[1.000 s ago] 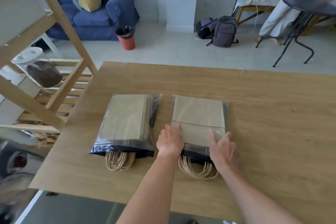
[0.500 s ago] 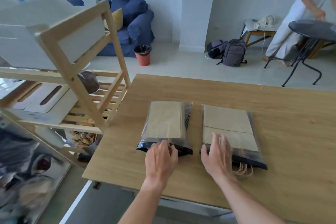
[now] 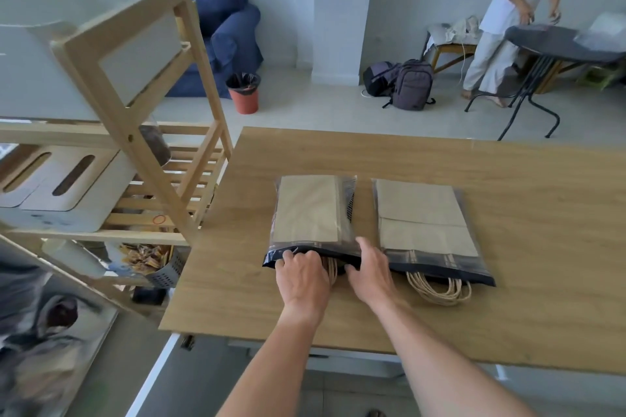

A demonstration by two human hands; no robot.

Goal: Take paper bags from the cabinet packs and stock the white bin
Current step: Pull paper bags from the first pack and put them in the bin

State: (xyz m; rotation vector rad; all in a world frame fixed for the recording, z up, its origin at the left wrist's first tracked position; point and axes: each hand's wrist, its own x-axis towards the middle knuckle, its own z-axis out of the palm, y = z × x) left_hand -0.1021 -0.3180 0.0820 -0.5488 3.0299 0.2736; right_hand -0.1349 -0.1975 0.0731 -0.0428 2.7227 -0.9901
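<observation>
Two clear plastic packs of brown paper bags lie side by side on the wooden table [image 3: 528, 200]. The left pack [image 3: 310, 210] has its open dark edge toward me. My left hand [image 3: 301, 278] pinches that edge at its left corner, over the twine handles. My right hand [image 3: 371, 272] rests on the same pack's edge at its right corner, fingers spread. The right pack [image 3: 425, 220] lies untouched, its twine handles [image 3: 438, 291] sticking out toward me. A white bin [image 3: 67, 41] sits on the top level of the wooden shelf [image 3: 135, 132] to the left.
White boxes with slot handles [image 3: 64, 186] sit on the shelf's middle level, and a perforated basket [image 3: 166, 272] below. Across the floor are an orange waste bin [image 3: 244, 93], backpacks [image 3: 408, 85], a blue sofa [image 3: 227, 34] and a person in white [image 3: 518, 10] at a black folding table [image 3: 562, 44].
Both hands moved from the right pack to the left pack's open edge. The left hand now pinches that edge. My view swung left, bringing in the shelf.
</observation>
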